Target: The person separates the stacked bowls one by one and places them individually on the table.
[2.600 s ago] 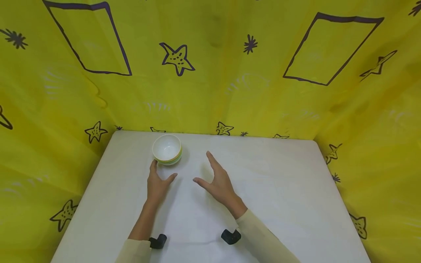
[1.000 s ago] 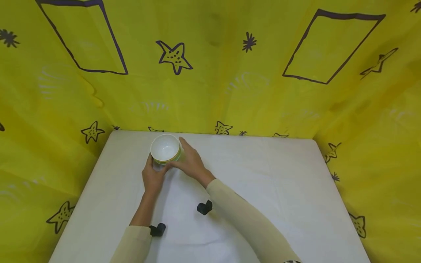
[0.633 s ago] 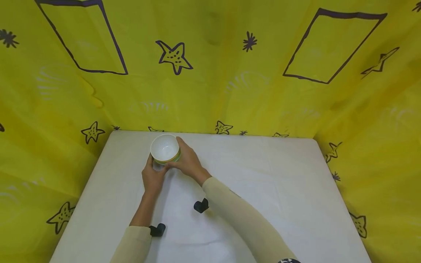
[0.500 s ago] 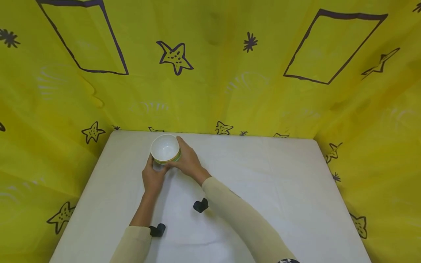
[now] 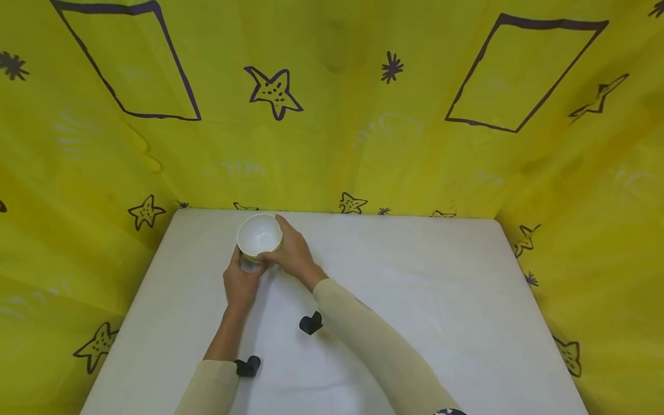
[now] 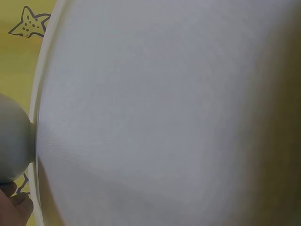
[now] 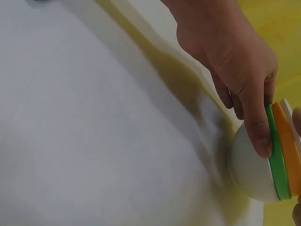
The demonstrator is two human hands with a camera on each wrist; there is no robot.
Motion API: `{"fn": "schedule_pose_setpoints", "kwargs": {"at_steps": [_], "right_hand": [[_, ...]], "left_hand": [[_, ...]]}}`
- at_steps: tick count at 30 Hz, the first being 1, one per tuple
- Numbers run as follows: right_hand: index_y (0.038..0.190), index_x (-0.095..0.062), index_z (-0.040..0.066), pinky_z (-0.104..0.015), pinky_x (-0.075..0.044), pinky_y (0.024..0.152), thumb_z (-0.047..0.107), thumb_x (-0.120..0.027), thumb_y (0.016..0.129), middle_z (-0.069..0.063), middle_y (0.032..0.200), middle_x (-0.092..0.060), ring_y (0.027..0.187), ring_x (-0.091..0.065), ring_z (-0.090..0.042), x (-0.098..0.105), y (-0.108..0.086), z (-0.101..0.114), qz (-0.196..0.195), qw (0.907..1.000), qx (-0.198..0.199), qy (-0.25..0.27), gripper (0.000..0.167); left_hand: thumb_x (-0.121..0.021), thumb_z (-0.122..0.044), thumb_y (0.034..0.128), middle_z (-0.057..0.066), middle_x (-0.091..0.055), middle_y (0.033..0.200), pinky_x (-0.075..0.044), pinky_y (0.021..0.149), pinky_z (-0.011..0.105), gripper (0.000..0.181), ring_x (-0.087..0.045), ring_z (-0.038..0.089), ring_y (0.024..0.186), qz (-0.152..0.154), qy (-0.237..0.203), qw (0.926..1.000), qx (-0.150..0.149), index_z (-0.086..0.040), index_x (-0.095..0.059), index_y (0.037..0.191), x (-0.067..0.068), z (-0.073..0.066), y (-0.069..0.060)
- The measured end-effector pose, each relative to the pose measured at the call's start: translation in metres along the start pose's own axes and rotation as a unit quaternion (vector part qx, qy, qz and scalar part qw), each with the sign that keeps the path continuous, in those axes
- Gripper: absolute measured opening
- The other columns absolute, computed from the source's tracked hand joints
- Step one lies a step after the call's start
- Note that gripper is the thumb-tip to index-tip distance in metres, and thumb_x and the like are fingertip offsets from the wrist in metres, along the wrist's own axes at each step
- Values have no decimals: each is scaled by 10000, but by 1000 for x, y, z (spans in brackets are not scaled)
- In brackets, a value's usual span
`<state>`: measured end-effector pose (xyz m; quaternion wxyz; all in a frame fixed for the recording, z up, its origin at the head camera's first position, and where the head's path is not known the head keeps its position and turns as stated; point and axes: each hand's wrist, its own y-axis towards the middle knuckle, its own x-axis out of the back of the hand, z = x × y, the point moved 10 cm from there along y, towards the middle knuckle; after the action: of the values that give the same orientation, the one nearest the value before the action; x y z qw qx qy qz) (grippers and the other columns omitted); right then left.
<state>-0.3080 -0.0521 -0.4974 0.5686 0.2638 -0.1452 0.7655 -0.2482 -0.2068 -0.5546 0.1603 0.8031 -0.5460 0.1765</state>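
At the back left of the white table stands a stack of small bowls (image 5: pixel 260 235), white inside. My left hand (image 5: pixel 241 285) grips it low down from the near left, thumb and fingers around it. On the right side my right hand (image 5: pixel 293 252) holds the upper rim, its thumb at the near edge. In the right wrist view a thumb presses the white lower bowl (image 7: pixel 251 172) beside a green rim (image 7: pixel 280 165), with an orange rim (image 7: pixel 288 146) stacked above. Only a bowl's side (image 6: pixel 13 141) and a few fingers (image 6: pixel 16 207) show in the left wrist view.
Yellow cloth (image 5: pixel 332 132) with drawn stars and frames hangs behind and at both sides of the white table (image 5: pixel 467 323). Black devices (image 5: pixel 248 366) sit by both wrists, the right one (image 5: pixel 310 323) over the table's middle.
My right hand has come left from beside the stack and taken hold of its rim, then shifted slightly further left. My left hand has closed around the stack's lower part.
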Motion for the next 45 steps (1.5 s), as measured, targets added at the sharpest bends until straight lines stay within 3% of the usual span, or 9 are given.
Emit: {"fn": "schedule_pose_setpoints", "kwargs": {"at_steps": [8,16,25,37,45], "right_hand": [[1616,-340,27,-396,-453,1150,273,-1000,730,-124,1547,-535,1388,-537,-267,-1,0,2,-119,9996,237,-42,1132],[1627,-296,40,-362,-461,1138,315,-986,750,-112,1547,-525,1385,-535,-253,-5,1,3,-70,9981,369,-495,1150],[1614,-347,22,-366,-467,1135,336,-986,746,-116,1543,-539,1380,-549,-260,-2,0,5,-135,9969,398,-658,1122],[1593,-399,11,-357,-513,1086,348,-997,725,-138,1487,-596,1325,-602,-263,5,2,6,-189,9988,364,-264,1106],[1584,-402,-12,-361,-488,1117,328,-1000,719,-134,1499,-587,1348,-585,-257,5,0,5,-258,9979,580,-105,1105]], "left_hand": [[-874,-232,889,202,-406,1624,-237,1266,528,940,-302,415,1533,175,-5,9998,97,-68,-333,1641,-4,2,-3],[-862,-194,898,213,-420,1609,-256,1260,522,922,-325,420,1521,110,72,9999,18,-48,-331,1636,-2,1,-1],[-886,-181,870,232,-442,1587,-292,1247,522,908,-363,417,1503,-25,220,9998,-30,-26,-384,1611,0,1,-1],[-893,-184,865,224,-449,1586,-292,1247,523,905,-366,412,1503,-33,281,9996,-74,-31,-398,1607,1,-4,0],[-895,-212,863,224,-468,1571,-298,1243,531,900,-379,411,1495,-47,358,9993,-49,-40,-411,1603,1,-3,0]]}}
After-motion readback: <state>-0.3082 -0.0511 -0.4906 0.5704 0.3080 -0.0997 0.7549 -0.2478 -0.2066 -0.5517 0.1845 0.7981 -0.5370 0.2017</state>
